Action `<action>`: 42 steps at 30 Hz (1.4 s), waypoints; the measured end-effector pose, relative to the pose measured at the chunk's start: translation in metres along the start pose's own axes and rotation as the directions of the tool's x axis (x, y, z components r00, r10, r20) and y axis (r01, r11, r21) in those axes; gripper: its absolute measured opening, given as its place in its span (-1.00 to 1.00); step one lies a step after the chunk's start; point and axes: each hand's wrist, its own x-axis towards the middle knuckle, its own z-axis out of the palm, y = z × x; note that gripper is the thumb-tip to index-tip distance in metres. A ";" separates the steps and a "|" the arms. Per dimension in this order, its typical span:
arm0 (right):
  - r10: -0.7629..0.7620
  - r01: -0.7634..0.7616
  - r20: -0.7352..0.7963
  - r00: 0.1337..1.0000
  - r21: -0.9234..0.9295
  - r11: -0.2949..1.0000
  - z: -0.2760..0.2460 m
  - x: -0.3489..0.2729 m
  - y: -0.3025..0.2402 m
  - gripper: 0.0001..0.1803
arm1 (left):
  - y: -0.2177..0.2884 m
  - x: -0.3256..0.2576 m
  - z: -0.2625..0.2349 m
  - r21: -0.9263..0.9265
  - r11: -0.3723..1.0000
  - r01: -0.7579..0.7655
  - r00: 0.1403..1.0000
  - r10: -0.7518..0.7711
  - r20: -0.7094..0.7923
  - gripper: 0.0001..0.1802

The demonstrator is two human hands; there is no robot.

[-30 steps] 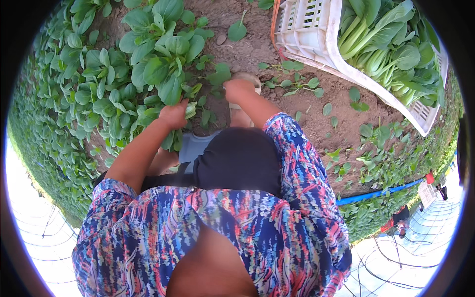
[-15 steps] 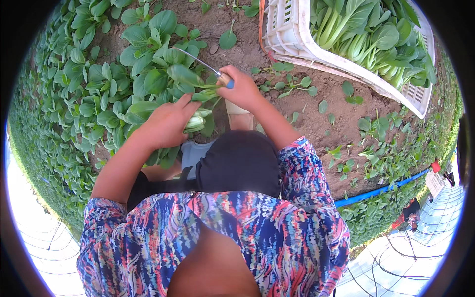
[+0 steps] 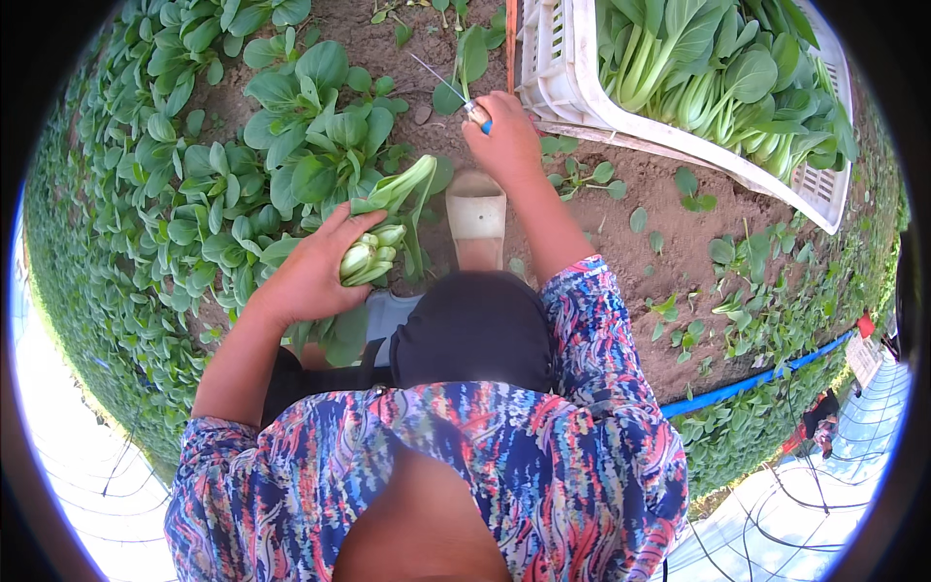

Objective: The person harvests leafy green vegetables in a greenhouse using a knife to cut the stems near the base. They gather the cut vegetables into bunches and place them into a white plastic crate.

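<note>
My left hand (image 3: 325,257) is closed around several heads of bok choy (image 3: 367,258), their pale cut bases facing right. One more head (image 3: 407,184) sticks up past its fingers, the pale end pointing away from me. My right hand (image 3: 506,141) grips a small sickle (image 3: 477,114) by its wood and blue handle. The thin blade points up and to the left. Just beyond that hand a loose green leaf (image 3: 472,56) is close to the blade; whether the fingers touch it I cannot tell. Growing bok choy plants (image 3: 320,145) stand beyond my left hand.
A white plastic crate (image 3: 572,78), filled with bok choy (image 3: 718,78), stands at the far right. Dense plants (image 3: 126,213) cover the left side. Loose leaves and small plants dot the soil (image 3: 621,252). A blue hose (image 3: 756,376) runs along the right. My sandalled foot (image 3: 477,218) is between the hands.
My right hand with the sickle has moved away and right, apart from my left hand. A loose leaf now shows beside the blade. The bok choy stays in my left hand, with one head now raised.
</note>
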 end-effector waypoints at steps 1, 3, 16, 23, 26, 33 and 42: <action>-0.031 0.030 0.012 0.999 0.058 0.998 -0.006 -0.003 0.002 -0.59 | -0.003 0.002 0.000 -0.003 1.000 -0.003 1.000 0.003 -0.014 -0.20; 0.244 -0.403 0.356 0.902 0.492 0.771 -0.018 -0.014 -0.011 -0.64 | -0.007 0.010 -0.001 -0.130 0.991 -0.008 1.000 0.011 0.026 -0.19; 0.131 -0.304 0.438 0.890 0.354 0.885 -0.022 -0.058 -0.041 -0.74 | -0.032 0.043 0.037 -0.915 0.402 -0.037 0.987 -0.126 -0.096 -0.15; 0.376 -0.751 0.657 0.653 0.625 0.211 -0.020 -0.068 -0.033 -0.84 | -0.034 0.086 0.063 -0.934 0.356 -0.011 1.000 0.026 -0.001 -0.14; 0.401 -0.775 0.678 0.617 0.612 0.157 -0.018 -0.073 -0.028 -0.83 | -0.039 0.095 0.066 -0.921 0.387 0.038 0.999 -0.007 0.039 -0.20; 0.412 -0.636 0.514 0.752 0.403 0.658 0.012 -0.071 0.004 -0.73 | -0.038 0.122 0.029 -0.503 0.853 0.139 0.990 -0.116 0.077 -0.28; 0.144 -0.253 0.701 0.698 0.053 0.966 0.084 -0.060 0.011 -0.48 | -0.114 0.109 0.022 0.459 0.772 0.439 0.857 -0.514 0.045 -0.41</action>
